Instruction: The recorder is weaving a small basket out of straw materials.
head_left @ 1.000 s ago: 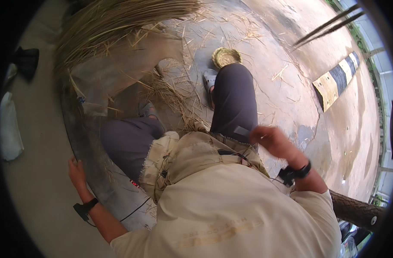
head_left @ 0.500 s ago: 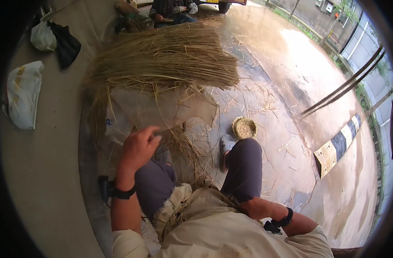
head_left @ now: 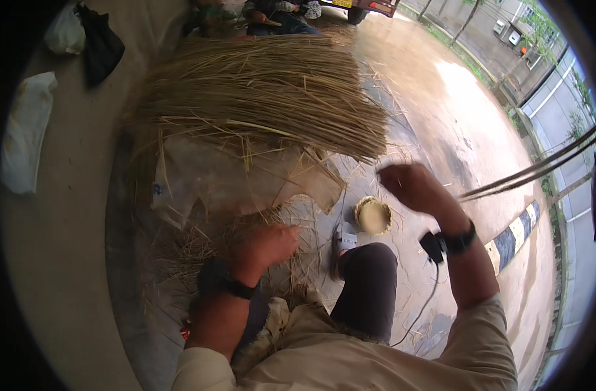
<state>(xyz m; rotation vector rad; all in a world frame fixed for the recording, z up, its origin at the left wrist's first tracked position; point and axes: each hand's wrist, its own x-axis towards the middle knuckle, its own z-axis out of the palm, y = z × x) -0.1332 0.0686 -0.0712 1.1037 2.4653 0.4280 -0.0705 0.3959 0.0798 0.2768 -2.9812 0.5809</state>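
A large bundle of long dry straw stalks [head_left: 265,91] lies across the far side of my work area, on a pale, stained sheet [head_left: 233,173]. My right hand [head_left: 412,188] is raised just off the bundle's right end. Its fingers are drawn together, and whatever they may hold is too small to make out. Over my left knee hangs my left hand [head_left: 268,246], smeared by motion, so its grip is unclear. A small round woven straw basket [head_left: 374,216] stands on the ground beyond my right knee, close to my sandal [head_left: 345,238].
Loose straw [head_left: 187,251] litters the ground around my feet. At the far left are white bags [head_left: 29,133] and a black bag [head_left: 101,42]. Another person [head_left: 282,19] sits beyond the bundle, near a vehicle's wheel [head_left: 357,14]. A black-and-pale striped ramp [head_left: 516,234] lies at right.
My right hand has come up from my lap to the bundle's right end. My left hand has moved right and nearer to me. The view has shifted slightly.
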